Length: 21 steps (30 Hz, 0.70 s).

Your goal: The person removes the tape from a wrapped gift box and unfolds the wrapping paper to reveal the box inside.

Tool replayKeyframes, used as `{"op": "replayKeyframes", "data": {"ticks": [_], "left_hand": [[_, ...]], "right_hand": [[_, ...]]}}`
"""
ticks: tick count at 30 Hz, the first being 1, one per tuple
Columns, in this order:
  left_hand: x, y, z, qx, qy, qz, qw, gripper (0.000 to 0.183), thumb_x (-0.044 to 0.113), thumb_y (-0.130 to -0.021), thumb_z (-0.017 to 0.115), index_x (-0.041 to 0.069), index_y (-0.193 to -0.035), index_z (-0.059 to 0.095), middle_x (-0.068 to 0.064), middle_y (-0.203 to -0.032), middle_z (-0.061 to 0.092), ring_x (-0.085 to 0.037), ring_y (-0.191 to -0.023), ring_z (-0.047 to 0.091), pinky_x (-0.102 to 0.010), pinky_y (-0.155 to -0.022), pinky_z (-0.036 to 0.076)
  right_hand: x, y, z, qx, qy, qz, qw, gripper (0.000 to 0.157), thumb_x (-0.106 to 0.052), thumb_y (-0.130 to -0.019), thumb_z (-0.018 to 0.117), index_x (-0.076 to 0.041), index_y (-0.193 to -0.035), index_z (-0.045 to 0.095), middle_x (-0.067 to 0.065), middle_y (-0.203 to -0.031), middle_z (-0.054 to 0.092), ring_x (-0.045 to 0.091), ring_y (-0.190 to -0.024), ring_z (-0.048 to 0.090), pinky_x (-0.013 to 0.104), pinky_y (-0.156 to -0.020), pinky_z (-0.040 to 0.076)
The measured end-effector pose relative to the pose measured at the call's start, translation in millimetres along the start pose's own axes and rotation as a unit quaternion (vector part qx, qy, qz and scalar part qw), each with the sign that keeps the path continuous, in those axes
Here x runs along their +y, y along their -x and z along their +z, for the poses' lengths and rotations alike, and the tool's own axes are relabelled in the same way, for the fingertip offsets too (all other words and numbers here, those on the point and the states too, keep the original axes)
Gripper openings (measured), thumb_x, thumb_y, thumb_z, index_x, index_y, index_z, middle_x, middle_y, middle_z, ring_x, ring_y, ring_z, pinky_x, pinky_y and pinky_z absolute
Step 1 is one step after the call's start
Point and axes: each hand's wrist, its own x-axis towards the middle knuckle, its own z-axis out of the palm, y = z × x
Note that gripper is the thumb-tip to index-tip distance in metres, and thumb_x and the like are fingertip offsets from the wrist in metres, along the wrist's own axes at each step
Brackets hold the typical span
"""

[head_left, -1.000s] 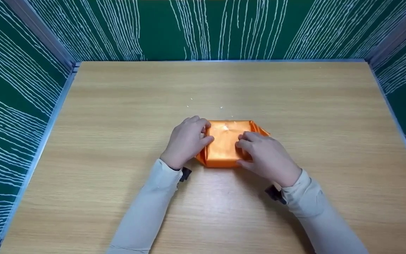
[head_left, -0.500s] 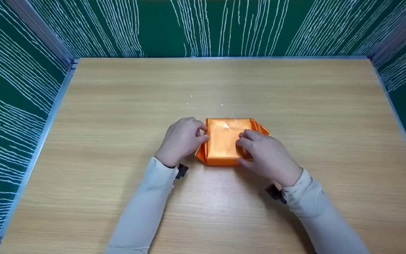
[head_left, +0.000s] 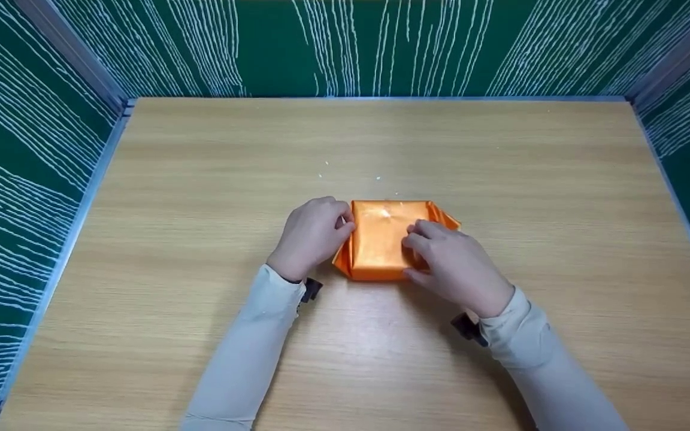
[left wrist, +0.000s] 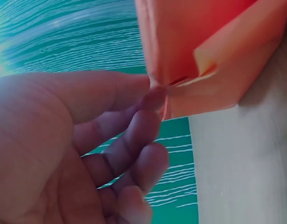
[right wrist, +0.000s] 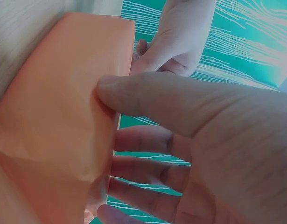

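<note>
A box-shaped package in shiny orange wrapping paper lies flat on the table, with loose folded paper at its left and right ends. At its left end my left hand pinches an edge of the wrapping paper between thumb and forefinger; its other fingers are bent and touch nothing. My right hand rests on the package's right part, fingertips on top and a fairly straight thumb against the near side. It covers part of the right end in the head view.
The light wood table is bounded by green walls with white lines at the back and both sides. A few tiny white scraps lie beyond the package. A small black camera sits at the right wrist.
My left hand has slid left off the package's top onto the paper at its left end, and its thumb and forefinger have come together. The right hand and package look still.
</note>
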Motion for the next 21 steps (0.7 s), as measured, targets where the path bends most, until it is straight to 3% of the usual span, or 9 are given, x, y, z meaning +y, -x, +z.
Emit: {"op": "replayKeyframes", "data": {"ticks": [7,15,18,21], "left_hand": [[-5.4,-4.0,6.5,0.024,0.001,0.031,0.9992,0.02,0.017,-0.102,0.061,0.012,-0.085,0.071,0.0,-0.078,0.061,-0.02,-0.076,0.058,-0.034,-0.068,0.047],[-12.4,-7.4,6.1,-0.014,-0.016,0.06,0.998,0.022,0.017,-0.102,0.055,0.011,-0.082,0.063,-0.001,-0.079,0.056,-0.023,-0.081,0.056,-0.035,-0.072,0.046],[-12.5,-6.4,4.2,-0.018,-0.009,0.057,0.9982,0.019,0.015,-0.099,0.056,0.012,-0.082,0.062,-0.001,-0.079,0.055,-0.022,-0.081,0.054,-0.033,-0.072,0.044],[-9.6,-5.1,2.5,-0.012,-0.001,0.044,0.999,0.012,0.02,-0.098,0.06,0.012,-0.094,0.069,0.001,-0.083,0.056,-0.02,-0.083,0.053,-0.032,-0.071,0.043]], "right_hand": [[0.2,-0.1,1.2,0.003,0.003,0.0,1.0,0.039,-0.025,-0.084,0.087,-0.006,-0.114,0.072,0.014,-0.116,0.066,0.031,-0.099,0.063,0.05,-0.083,0.057],[-0.2,-1.0,0.3,-0.004,0.006,0.002,1.0,0.04,-0.027,-0.084,0.087,-0.007,-0.115,0.073,0.013,-0.117,0.066,0.03,-0.099,0.063,0.049,-0.083,0.058],[0.0,-1.0,-0.3,-0.004,0.006,0.001,1.0,0.041,-0.027,-0.084,0.087,-0.006,-0.116,0.073,0.014,-0.119,0.066,0.031,-0.103,0.063,0.05,-0.085,0.058],[-0.2,-1.1,-1.1,-0.01,0.005,0.004,1.0,0.043,-0.028,-0.084,0.087,-0.006,-0.118,0.073,0.015,-0.122,0.066,0.033,-0.106,0.064,0.051,-0.088,0.057]]}}
